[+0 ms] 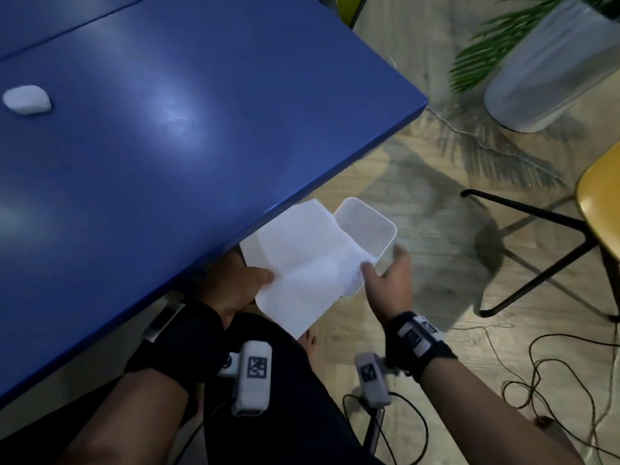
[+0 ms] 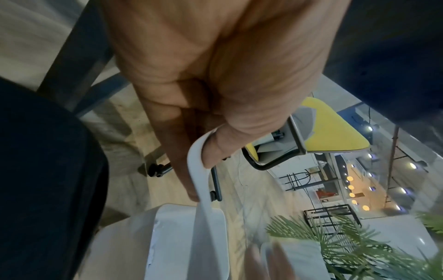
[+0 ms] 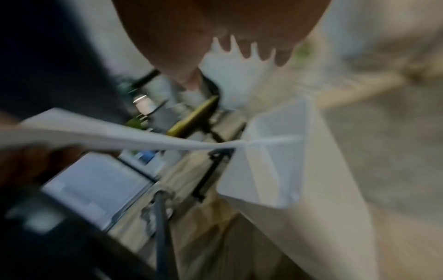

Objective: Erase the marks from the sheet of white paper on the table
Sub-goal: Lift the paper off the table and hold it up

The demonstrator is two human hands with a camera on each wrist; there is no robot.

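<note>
The white sheet of paper (image 1: 302, 263) hangs in the air below the front edge of the blue table (image 1: 167, 135), tilted over a white bin (image 1: 369, 223) on the floor. My left hand (image 1: 255, 280) pinches the sheet's near left edge, thumb on top. In the left wrist view the paper (image 2: 203, 208) runs edge-on from that hand (image 2: 215, 113) toward the bin (image 2: 172, 210). My right hand (image 1: 382, 266) is spread open at the sheet's right corner beside the bin; contact is blurred. A white eraser (image 1: 27, 99) lies on the table at far left. In the right wrist view the paper (image 3: 120, 132) reaches the bin (image 3: 275, 170).
A yellow chair (image 1: 600, 203) with black legs stands to the right. A large grey plant pot (image 1: 550, 72) with palm leaves sits at the back right. Black cables (image 1: 553, 380) trail over the wooden floor. My dark-clad legs are under the table edge.
</note>
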